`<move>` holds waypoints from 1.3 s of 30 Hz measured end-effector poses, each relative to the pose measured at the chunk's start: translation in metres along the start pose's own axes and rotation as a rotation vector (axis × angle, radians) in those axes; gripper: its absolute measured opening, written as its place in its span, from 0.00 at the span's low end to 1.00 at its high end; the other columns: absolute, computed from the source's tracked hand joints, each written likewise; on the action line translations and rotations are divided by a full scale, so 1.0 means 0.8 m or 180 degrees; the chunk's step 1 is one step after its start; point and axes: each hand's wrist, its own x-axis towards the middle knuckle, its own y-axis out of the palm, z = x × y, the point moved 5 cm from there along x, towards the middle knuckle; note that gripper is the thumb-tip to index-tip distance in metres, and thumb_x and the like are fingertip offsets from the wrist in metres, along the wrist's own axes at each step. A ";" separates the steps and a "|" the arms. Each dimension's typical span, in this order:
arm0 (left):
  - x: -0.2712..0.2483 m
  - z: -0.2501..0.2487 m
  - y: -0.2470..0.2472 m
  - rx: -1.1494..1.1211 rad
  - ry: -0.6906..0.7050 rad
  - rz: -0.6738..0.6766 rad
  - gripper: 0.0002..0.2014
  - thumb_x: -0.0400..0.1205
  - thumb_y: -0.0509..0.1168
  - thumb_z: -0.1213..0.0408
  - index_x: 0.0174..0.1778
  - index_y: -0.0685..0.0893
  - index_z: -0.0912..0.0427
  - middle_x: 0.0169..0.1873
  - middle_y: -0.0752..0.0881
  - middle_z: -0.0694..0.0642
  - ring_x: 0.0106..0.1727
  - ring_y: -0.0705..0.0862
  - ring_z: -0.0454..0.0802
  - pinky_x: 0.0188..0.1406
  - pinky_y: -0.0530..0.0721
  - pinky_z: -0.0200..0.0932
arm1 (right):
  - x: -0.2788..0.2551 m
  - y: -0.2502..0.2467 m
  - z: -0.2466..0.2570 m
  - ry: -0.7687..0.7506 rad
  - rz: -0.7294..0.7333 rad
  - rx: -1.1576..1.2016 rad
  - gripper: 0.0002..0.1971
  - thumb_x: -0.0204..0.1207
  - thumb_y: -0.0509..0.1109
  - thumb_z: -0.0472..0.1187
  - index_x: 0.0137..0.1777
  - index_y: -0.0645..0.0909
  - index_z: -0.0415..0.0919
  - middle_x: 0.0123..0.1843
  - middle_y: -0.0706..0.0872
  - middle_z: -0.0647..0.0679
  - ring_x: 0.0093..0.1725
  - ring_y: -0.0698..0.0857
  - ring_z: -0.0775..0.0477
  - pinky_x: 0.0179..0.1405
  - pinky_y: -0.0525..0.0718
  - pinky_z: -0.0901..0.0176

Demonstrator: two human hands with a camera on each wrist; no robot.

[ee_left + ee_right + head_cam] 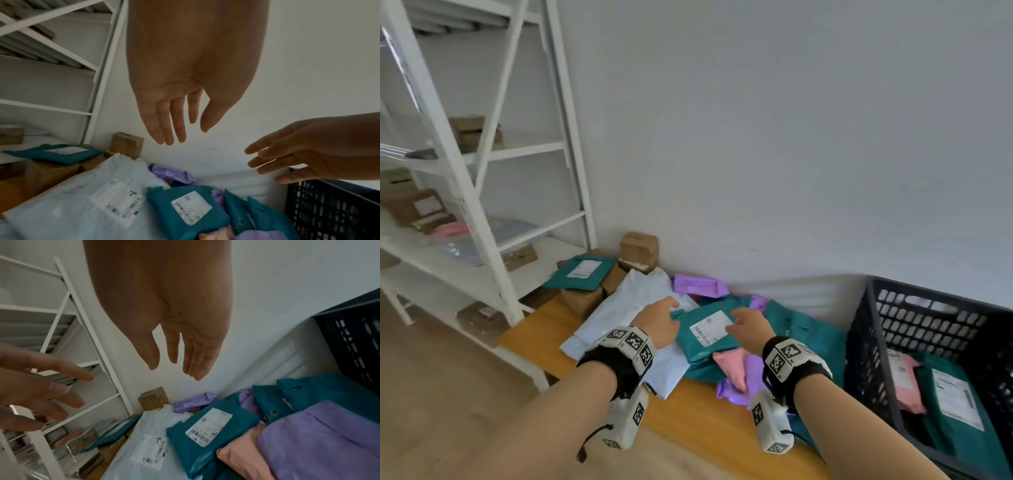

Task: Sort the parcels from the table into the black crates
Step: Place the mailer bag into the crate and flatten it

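Teal plastic mailer bag with a white shipping label [705,337] is lying on top of the pile on the orange-topped wooden table [698,411], right between the two hands. Left hand [659,320] and right hand [751,327] are both hovering at its two short sides, fingers spread and relaxed, gripping nothing; the wrist views are showing clear air under both palms. Film looks soft, slick and probably light, contents likely floppy, so I'd be pinching the two opposite edges or sliding fingers under, keeping off the glossy label. Pink soft mailer [732,368] and purple soft mailer [736,390] are tucked just beside and partly under its near edge and may drag along. Large pale-blue flat mailer [626,315] is sitting underneath on the left. Black perforated plastic crate [928,329] is standing to the right, already holding teal and pink parcels; its near side is cut off. Brown cardboard boxes [638,251] are stacked against the wall. Label text is too blurred to read.
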 end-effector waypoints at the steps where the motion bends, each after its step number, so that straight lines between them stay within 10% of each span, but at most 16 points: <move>1: 0.003 0.017 -0.003 0.0000 -0.0036 -0.0019 0.19 0.83 0.61 0.63 0.71 0.73 0.54 0.64 0.82 0.60 0.64 0.80 0.58 0.65 0.76 0.48 | 0.004 0.011 0.004 0.0023 0.0041 -0.0047 0.23 0.82 0.64 0.40 0.76 0.69 0.36 0.74 0.75 0.40 0.73 0.74 0.43 0.68 0.69 0.63; 11: 0.072 0.149 -0.006 0.0053 -0.0331 0.0023 0.20 0.84 0.60 0.64 0.73 0.71 0.58 0.71 0.75 0.57 0.71 0.74 0.55 0.73 0.68 0.45 | 0.106 0.109 0.071 -0.0025 0.0289 0.0062 0.24 0.80 0.66 0.40 0.76 0.70 0.38 0.73 0.76 0.40 0.71 0.77 0.38 0.72 0.73 0.49; 17: 0.139 0.199 -0.020 0.0099 -0.0595 0.0181 0.20 0.84 0.62 0.63 0.72 0.72 0.57 0.68 0.78 0.59 0.68 0.77 0.55 0.68 0.72 0.42 | 0.193 0.147 0.106 0.0036 0.0492 0.0342 0.24 0.81 0.66 0.40 0.76 0.69 0.38 0.74 0.75 0.39 0.72 0.75 0.42 0.65 0.71 0.62; 39: 0.404 0.205 0.028 0.0368 0.0203 0.1192 0.26 0.82 0.62 0.63 0.77 0.65 0.55 0.72 0.73 0.60 0.70 0.76 0.57 0.69 0.75 0.50 | 0.383 0.159 0.065 0.1073 0.0219 -0.0321 0.26 0.77 0.65 0.34 0.75 0.66 0.35 0.73 0.73 0.38 0.72 0.73 0.38 0.70 0.72 0.52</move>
